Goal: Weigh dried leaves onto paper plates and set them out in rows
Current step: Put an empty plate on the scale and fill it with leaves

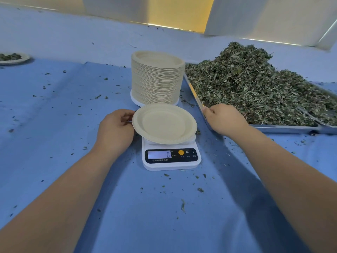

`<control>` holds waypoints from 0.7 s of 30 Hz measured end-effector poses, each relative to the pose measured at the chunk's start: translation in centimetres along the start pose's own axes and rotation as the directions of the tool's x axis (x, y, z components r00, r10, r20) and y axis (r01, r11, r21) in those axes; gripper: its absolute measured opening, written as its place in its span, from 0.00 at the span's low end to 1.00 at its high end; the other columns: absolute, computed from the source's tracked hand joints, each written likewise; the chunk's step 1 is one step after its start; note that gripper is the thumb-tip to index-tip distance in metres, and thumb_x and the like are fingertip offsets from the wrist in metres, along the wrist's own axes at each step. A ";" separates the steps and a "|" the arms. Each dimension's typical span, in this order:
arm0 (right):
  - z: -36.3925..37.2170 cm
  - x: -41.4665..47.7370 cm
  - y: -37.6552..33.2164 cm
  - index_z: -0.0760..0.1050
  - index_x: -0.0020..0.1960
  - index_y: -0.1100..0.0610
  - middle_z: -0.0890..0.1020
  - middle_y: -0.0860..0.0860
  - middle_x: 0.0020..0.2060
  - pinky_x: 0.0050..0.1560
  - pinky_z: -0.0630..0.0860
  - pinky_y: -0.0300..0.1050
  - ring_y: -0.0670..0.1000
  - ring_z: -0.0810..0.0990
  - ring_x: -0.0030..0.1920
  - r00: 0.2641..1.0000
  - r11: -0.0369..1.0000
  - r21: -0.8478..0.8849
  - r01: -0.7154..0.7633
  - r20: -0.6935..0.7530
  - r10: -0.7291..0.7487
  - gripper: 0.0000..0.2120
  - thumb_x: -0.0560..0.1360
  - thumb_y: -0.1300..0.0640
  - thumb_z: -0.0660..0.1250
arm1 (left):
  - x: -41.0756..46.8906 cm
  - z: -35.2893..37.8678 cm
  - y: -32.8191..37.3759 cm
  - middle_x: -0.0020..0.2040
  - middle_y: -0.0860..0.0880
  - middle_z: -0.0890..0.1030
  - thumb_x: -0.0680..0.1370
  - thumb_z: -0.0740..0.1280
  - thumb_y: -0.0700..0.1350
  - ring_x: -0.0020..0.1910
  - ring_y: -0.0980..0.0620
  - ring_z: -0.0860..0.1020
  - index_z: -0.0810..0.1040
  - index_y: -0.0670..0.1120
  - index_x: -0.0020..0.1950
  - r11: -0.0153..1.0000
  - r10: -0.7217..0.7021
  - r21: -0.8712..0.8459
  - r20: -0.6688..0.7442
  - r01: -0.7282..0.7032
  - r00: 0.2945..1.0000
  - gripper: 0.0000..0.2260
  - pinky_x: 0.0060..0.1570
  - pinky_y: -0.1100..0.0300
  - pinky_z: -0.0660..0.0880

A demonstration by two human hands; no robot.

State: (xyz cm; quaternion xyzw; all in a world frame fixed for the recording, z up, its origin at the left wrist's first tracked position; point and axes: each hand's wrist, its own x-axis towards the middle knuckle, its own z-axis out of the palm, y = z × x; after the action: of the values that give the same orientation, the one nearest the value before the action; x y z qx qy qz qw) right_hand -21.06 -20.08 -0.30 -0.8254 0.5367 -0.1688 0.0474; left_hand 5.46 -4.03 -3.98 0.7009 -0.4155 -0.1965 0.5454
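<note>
An empty paper plate (pixel 164 124) lies on a white digital scale (pixel 171 158) whose display reads 0. My left hand (pixel 115 130) holds the plate's left rim with curled fingers. My right hand (pixel 223 119) grips the near-left corner of a metal tray (pixel 284 128). That tray carries a big heap of dried green leaves (pixel 255 84). Behind the scale stands a tall stack of paper plates (pixel 157 78).
A blue cloth (pixel 63 125) covers the table and is strewn with leaf crumbs. At the far left edge sits a plate with leaves (pixel 12 58) on it. A pale wall and panels run along the back.
</note>
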 end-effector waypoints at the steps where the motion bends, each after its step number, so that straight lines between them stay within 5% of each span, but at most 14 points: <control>1: -0.3 0.6 0.0 0.62 0.31 0.57 0.67 0.54 0.25 0.30 0.61 0.45 0.55 0.66 0.27 0.999 1.000 0.017 -0.024 0.025 0.023 0.27 0.84 0.43 0.55 | 0.0 0.0 0.0 0.48 0.61 0.84 0.76 0.63 0.35 0.48 0.66 0.81 0.80 0.62 0.46 1.000 -0.002 -0.003 0.001 0.002 1.000 0.20 0.47 0.64 0.76; 6: -1.9 3.0 0.4 0.65 0.28 0.55 0.69 0.50 0.22 0.30 0.64 0.43 0.54 0.69 0.25 0.988 0.984 0.142 -0.105 -0.098 0.119 0.28 0.83 0.42 0.55 | -0.1 -0.1 0.1 0.50 0.60 0.85 0.75 0.63 0.34 0.52 0.63 0.81 0.82 0.60 0.48 1.000 -0.012 -0.011 0.020 0.012 1.000 0.19 0.52 0.60 0.78; 12: -1.1 2.4 0.0 0.63 0.29 0.56 0.66 0.52 0.22 0.30 0.62 0.44 0.55 0.66 0.26 0.991 0.987 0.129 -0.100 -0.076 0.110 0.27 0.83 0.44 0.56 | -0.2 -0.1 0.2 0.50 0.61 0.84 0.77 0.62 0.33 0.48 0.69 0.80 0.80 0.60 0.51 1.000 -0.002 -0.027 0.010 0.002 1.000 0.20 0.50 0.64 0.78; 21: -4.9 1.1 -7.1 0.64 0.29 0.56 0.69 0.47 0.21 0.28 0.64 0.44 0.47 0.66 0.24 0.962 0.961 0.217 0.173 -0.246 -0.118 0.27 0.84 0.45 0.55 | -0.3 -0.1 0.5 0.44 0.66 0.84 0.76 0.61 0.29 0.44 0.68 0.82 0.81 0.63 0.47 0.997 0.036 -0.063 0.021 -0.035 0.999 0.27 0.42 0.71 0.77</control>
State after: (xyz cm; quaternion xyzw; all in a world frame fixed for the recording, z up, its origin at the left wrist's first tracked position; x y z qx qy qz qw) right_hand -16.07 -17.55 6.36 -0.8260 0.4522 -0.3291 0.0702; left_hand 5.17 -3.71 -3.58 0.6737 -0.4277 -0.2077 0.5658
